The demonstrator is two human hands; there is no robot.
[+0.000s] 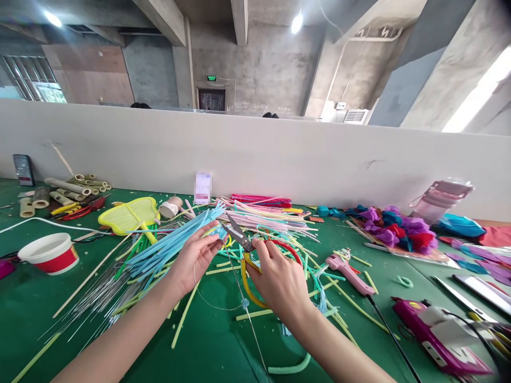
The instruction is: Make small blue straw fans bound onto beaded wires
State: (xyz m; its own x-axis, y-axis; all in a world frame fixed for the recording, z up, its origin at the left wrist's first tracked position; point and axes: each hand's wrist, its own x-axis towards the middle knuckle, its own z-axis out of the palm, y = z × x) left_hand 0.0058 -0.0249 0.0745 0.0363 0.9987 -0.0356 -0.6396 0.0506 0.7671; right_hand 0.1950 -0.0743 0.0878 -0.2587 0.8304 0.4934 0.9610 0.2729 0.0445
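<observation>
My left hand (195, 258) pinches a small light-blue piece (219, 230) between thumb and fingers; its exact kind is hard to make out. A thin wire loops down from near these fingers to a little blue piece (245, 303) on a longer wire. In my right hand (281, 274) are scissors (242, 236) with dark blades and handles coloured red and yellow. Their blades point up and left, with the tips close beside the light-blue piece. Behind my left hand lies a bundle of light-blue stems (171, 244), and pink stems (267, 215) are heaped farther back.
Bare metal wires (104, 292) and yellow-green stems (186, 316) lie scattered on the green table. At left stand a paper cup (51, 258) and a yellow net-like paddle (130, 214). Right are a pink glue gun (351, 274), a magenta power strip (439, 335) and a bottle (443, 199).
</observation>
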